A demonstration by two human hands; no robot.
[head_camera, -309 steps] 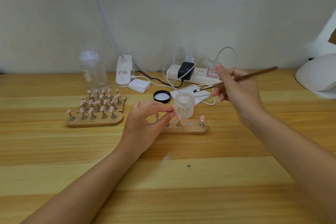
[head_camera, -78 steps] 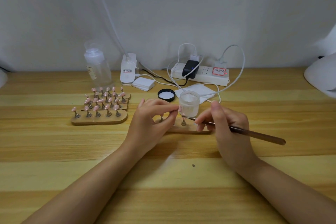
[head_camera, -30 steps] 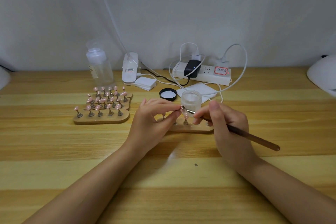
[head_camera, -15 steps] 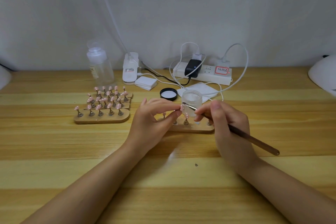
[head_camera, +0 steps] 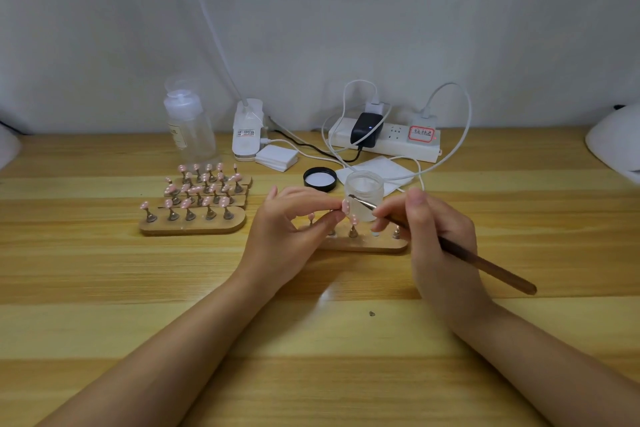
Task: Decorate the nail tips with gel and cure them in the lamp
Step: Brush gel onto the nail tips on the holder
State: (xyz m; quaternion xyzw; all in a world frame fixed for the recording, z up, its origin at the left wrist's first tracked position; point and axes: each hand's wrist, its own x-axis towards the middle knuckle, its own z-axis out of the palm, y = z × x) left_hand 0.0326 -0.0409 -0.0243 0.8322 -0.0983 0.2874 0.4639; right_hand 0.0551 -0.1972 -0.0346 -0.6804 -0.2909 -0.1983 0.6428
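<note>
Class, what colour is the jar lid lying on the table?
Black rim, white inside; head view.

Labels on the power strip [head_camera: 384, 144] and bottle [head_camera: 188, 130] are too blurred to read.

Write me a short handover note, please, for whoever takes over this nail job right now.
Left hand pinches one pink tip on its stand. Right hand holds the brush, bristles at that tip.
Open gel jar sits behind the near holder; its lid lies to the left. One slot on that holder is empty.
Three full holders stand left; the lamp is at the far right edge.
Left: finish painting, then cure. Nothing is in the lamp yet, as far as shows.
</note>
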